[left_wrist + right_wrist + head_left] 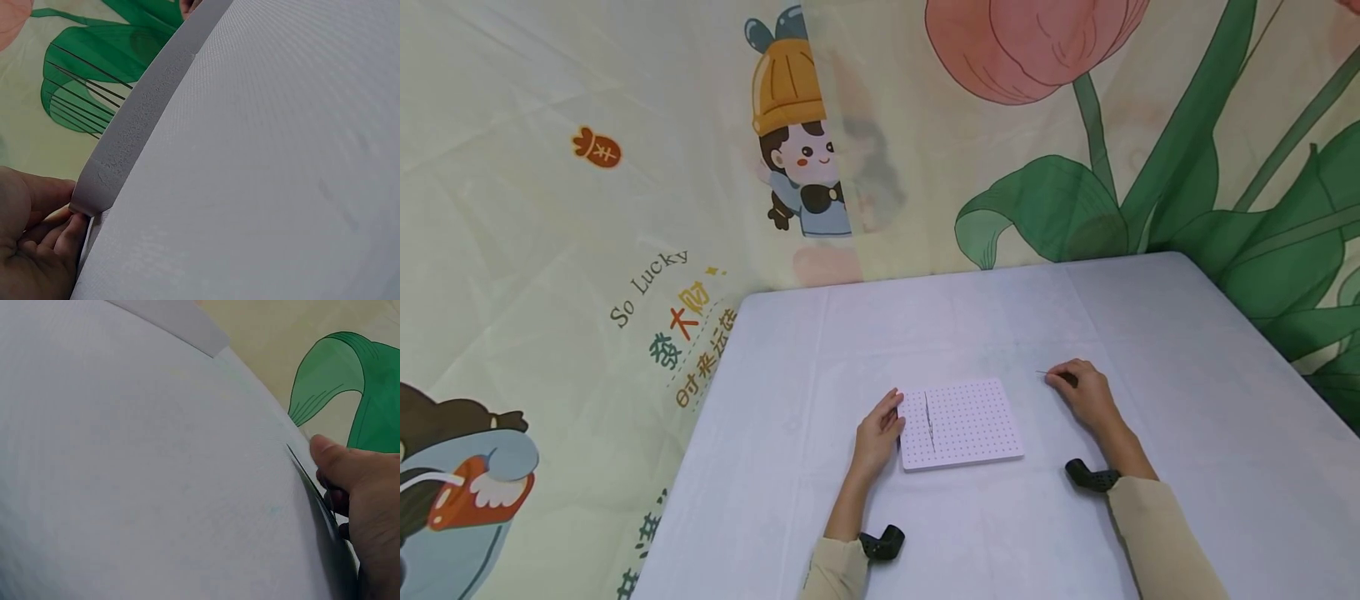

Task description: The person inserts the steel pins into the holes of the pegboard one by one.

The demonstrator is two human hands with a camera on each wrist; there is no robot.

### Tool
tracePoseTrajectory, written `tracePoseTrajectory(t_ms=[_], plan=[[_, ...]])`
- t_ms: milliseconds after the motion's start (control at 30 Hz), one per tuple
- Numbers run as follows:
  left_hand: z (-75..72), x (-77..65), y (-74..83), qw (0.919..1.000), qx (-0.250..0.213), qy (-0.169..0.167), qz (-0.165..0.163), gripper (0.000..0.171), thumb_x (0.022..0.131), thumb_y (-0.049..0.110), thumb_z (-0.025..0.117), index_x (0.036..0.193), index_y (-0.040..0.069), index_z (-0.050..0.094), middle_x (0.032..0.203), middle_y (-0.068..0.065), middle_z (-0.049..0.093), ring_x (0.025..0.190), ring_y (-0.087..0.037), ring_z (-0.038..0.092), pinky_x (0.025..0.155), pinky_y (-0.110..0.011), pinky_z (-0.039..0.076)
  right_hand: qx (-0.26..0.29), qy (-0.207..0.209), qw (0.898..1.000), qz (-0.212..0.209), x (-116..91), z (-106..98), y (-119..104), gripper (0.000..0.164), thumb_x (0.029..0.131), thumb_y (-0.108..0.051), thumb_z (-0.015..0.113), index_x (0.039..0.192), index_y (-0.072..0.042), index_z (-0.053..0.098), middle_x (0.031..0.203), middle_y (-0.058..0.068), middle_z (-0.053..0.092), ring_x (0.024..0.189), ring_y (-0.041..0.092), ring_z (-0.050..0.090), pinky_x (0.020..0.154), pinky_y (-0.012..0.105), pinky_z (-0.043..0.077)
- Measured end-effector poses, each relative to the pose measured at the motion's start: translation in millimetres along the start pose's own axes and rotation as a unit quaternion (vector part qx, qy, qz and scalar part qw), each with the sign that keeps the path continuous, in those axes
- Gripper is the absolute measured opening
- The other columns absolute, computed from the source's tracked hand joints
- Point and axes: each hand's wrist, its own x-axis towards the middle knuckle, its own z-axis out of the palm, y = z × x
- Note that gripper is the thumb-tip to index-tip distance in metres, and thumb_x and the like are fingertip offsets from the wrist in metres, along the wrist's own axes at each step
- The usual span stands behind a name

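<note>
A white perforated board (973, 425) lies on the table, with a row of several thin dark pins (929, 421) near its left side. In the left wrist view those pins (94, 84) stand upright from the board (134, 119). My left hand (877, 435) grips the board's left edge; its thumb and fingers (53, 194) close on a corner. Right of the board and apart from it, my right hand (1081, 392) pinches a thin dark pin (306, 470), its tip pointing left in the head view. The pin's other end is hidden by the hand.
A white cloth covers the table (970, 533). Behind it hangs a printed curtain (895, 167) with a tulip and cartoon figures. A black wrist camera (883, 543) sits on the left wrist, another black camera (1090, 477) on the right.
</note>
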Motion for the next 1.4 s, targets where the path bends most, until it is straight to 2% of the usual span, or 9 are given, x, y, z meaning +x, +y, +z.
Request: tracePoseTrajectory(t_ms=[133, 333, 500, 667, 800, 867, 1133, 1333, 1400], plan=[[-0.5, -0.2, 0.1, 1.0000, -0.001, 0.000, -0.004, 0.041, 0.085, 0.003, 0.056, 0.126, 0.009, 0.051, 0.141, 0.000, 0.037, 0.127, -0.015, 0.036, 0.103, -0.020, 0.034, 0.034, 0.024, 0.999, 0.011, 0.2, 2.8, -6.4, 0.021, 0.088, -0.021, 0.056, 0.092, -0.001, 0.061, 0.083, 0.011, 0.060, 0.073, 0.014, 0.049, 0.057, 0.017, 0.041], [-0.8, 0.8, 0.1, 0.9999, -0.011, 0.003, 0.003, 0.041, 0.085, 0.003, 0.056, 0.126, 0.008, 0.050, 0.142, -0.004, 0.036, 0.128, -0.021, 0.035, 0.104, -0.028, 0.033, 0.119, 0.042, 0.991, 0.037, 4.6, 12.5, -23.4, 0.026, 0.092, -0.025, 0.049, 0.099, -0.001, 0.055, 0.085, 0.009, 0.060, 0.075, 0.005, 0.051, 0.059, 0.007, 0.043], [-0.9, 0.6, 1.3, 1.0000, -0.002, 0.003, -0.003, 0.041, 0.085, 0.003, 0.056, 0.126, 0.009, 0.051, 0.141, -0.001, 0.036, 0.128, -0.018, 0.036, 0.104, -0.024, 0.034, 0.203, 0.036, 0.978, 0.033, 8.3, 25.9, -44.8, 0.021, 0.092, -0.021, 0.049, 0.099, -0.001, 0.052, 0.083, 0.010, 0.060, 0.071, 0.004, 0.055, 0.059, 0.012, 0.050], [-1.4, 0.7, 1.3, 0.9999, 0.009, 0.002, -0.007, 0.041, 0.085, 0.003, 0.056, 0.126, 0.011, 0.051, 0.141, 0.001, 0.037, 0.127, -0.014, 0.037, 0.103, -0.019, 0.034, 0.289, 0.006, 0.957, 0.014, 13.7, 37.8, -77.2, 0.017, 0.090, -0.013, 0.051, 0.098, 0.002, 0.052, 0.085, 0.016, 0.061, 0.072, 0.007, 0.060, 0.065, 0.020, 0.056], [-2.1, 1.4, 0.4, 1.0000, 0.007, 0.003, 0.000, 0.041, 0.085, 0.002, 0.055, 0.125, 0.010, 0.051, 0.140, 0.001, 0.038, 0.127, -0.014, 0.037, 0.103, -0.019, 0.034, 0.333, -0.024, 0.943, 0.005, 16.6, 50.8, -102.1, 0.015, 0.089, -0.010, 0.053, 0.096, 0.002, 0.053, 0.086, 0.018, 0.062, 0.075, 0.012, 0.063, 0.068, 0.024, 0.057], [-2.3, 1.5, 0.2, 1.0000, 0.007, 0.003, 0.002, 0.041, 0.085, 0.002, 0.055, 0.125, 0.010, 0.051, 0.140, 0.002, 0.038, 0.126, -0.014, 0.038, 0.102, -0.019, 0.034, 0.340, -0.042, 0.940, -0.001, 16.5, 58.2, -112.7, 0.014, 0.088, -0.010, 0.054, 0.096, 0.002, 0.054, 0.087, 0.017, 0.062, 0.077, 0.015, 0.064, 0.069, 0.025, 0.057], [-1.6, 1.5, -0.2, 1.0000, -0.001, 0.002, 0.002, 0.042, 0.085, 0.002, 0.056, 0.125, 0.010, 0.052, 0.140, 0.003, 0.038, 0.125, -0.012, 0.039, 0.101, -0.017, 0.035, 0.314, -0.091, 0.944, -0.044, 6.5, 71.8, -155.8, 0.010, 0.085, -0.002, 0.057, 0.094, 0.004, 0.055, 0.087, 0.015, 0.063, 0.084, 0.026, 0.063, 0.072, 0.021, 0.056], [-1.1, 1.1, -1.2, 0.9999, -0.006, -0.004, 0.007, 0.041, 0.085, 0.002, 0.055, 0.126, 0.007, 0.051, 0.140, 0.000, 0.038, 0.125, -0.013, 0.039, 0.101, -0.017, 0.035, 0.339, -0.109, 0.934, -0.036, 2.7, 84.3, -156.0, 0.011, 0.083, -0.001, 0.060, 0.092, 0.003, 0.056, 0.087, 0.012, 0.063, 0.086, 0.026, 0.063, 0.075, 0.022, 0.056], [-1.6, 0.7, -1.3, 0.9999, -0.005, -0.005, 0.010, 0.041, 0.085, 0.002, 0.055, 0.126, 0.006, 0.050, 0.141, -0.001, 0.037, 0.125, -0.014, 0.039, 0.101, -0.017, 0.035, 0.332, -0.111, 0.936, -0.049, 2.0, 86.5, -156.1, 0.011, 0.082, -0.001, 0.061, 0.092, 0.003, 0.056, 0.087, 0.013, 0.063, 0.086, 0.027, 0.063, 0.075, 0.022, 0.056]])
